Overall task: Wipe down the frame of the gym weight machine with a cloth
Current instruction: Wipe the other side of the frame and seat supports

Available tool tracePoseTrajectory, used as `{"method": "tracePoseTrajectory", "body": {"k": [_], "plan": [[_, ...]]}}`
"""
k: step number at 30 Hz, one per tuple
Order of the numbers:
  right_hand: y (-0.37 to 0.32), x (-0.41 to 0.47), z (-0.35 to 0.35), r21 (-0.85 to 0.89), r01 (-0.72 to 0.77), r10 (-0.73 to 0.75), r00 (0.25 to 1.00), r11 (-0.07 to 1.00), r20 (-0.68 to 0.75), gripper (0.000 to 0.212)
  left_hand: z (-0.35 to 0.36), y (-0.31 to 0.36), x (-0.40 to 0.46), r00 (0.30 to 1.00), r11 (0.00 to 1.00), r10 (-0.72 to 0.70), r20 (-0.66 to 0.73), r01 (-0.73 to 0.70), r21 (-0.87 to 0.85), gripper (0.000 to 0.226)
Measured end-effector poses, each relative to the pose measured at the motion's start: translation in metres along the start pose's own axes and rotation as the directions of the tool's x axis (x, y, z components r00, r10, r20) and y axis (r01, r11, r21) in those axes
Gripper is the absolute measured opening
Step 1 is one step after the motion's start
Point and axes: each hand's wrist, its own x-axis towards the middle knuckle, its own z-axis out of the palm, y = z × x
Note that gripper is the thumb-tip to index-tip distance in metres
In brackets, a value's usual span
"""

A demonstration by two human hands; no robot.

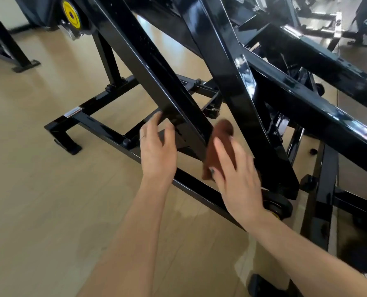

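Pressing a rust-brown cloth [218, 146] against a slanted glossy black steel frame beam [156, 67], the right hand [238, 179] holds it flat with straight, spread fingers for wiping. The left hand [157, 151], fingers loosely extended, touches the beam's underside, apparently to steady it.
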Motion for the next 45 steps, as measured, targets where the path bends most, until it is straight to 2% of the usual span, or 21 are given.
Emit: {"method": "tracePoseTrajectory", "body": {"k": [2,4,8,12,17,21,24,28,33,38,42,45], "plan": [[0.012,-0.015,0.001,-0.014,-0.023,0.024,0.999,1.000,0.037,0.067,0.002,0.003,-0.003,0.994,1.000,-0.026,0.104,0.025,0.013,0.020],[0.011,-0.007,-0.001,-0.021,-0.002,0.003,0.999,1.000,0.042,0.068,0.005,0.002,-0.008,0.990,0.998,-0.055,0.128,0.053,0.018,0.025],[-0.025,0.063,-0.007,-0.031,0.148,-0.149,0.988,0.989,-0.045,0.065,0.000,-0.004,-0.005,0.985,0.996,-0.091,0.143,0.093,-0.008,0.026],[-0.067,0.140,-0.014,-0.061,0.239,-0.245,0.964,0.969,-0.106,0.062,-0.004,-0.003,-0.001,0.958,0.970,-0.218,0.185,0.234,-0.071,0.054],[-0.059,0.111,-0.009,-0.031,0.192,-0.195,0.968,0.981,-0.155,0.058,-0.009,-0.004,0.001,0.951,0.961,-0.231,0.207,0.257,-0.107,0.061],[-0.017,0.033,-0.004,-0.033,0.076,-0.077,0.996,0.997,-0.052,0.064,-0.009,-0.010,0.004,0.960,0.972,-0.200,0.196,0.220,-0.087,0.059],[0.003,0.006,-0.002,-0.036,0.035,-0.034,0.999,0.999,0.015,0.066,-0.006,-0.013,0.005,0.965,0.975,-0.191,0.179,0.207,-0.075,0.056],[-0.012,0.043,-0.010,-0.041,0.122,-0.121,0.992,0.992,0.018,0.067,-0.005,-0.013,0.005,0.966,0.975,-0.189,0.177,0.206,-0.084,0.054],[-0.068,0.144,-0.016,-0.052,0.252,-0.257,0.959,0.966,-0.116,0.065,-0.009,-0.012,0.005,0.943,0.955,-0.253,0.218,0.280,-0.103,0.057],[-0.116,0.217,-0.021,-0.063,0.274,-0.281,0.943,0.960,-0.180,0.063,-0.011,-0.009,0.004,0.959,0.972,-0.195,0.208,0.217,-0.092,0.061],[-0.115,0.197,-0.017,-0.057,0.233,-0.240,0.943,0.971,-0.230,0.060,-0.014,-0.001,-0.004,0.953,0.971,-0.213,0.215,0.231,-0.065,0.061],[-0.089,0.150,-0.014,-0.039,0.214,-0.218,0.960,0.976,-0.178,0.058,-0.020,0.007,-0.003,0.935,0.966,-0.231,0.269,0.253,-0.050,0.064]]}}
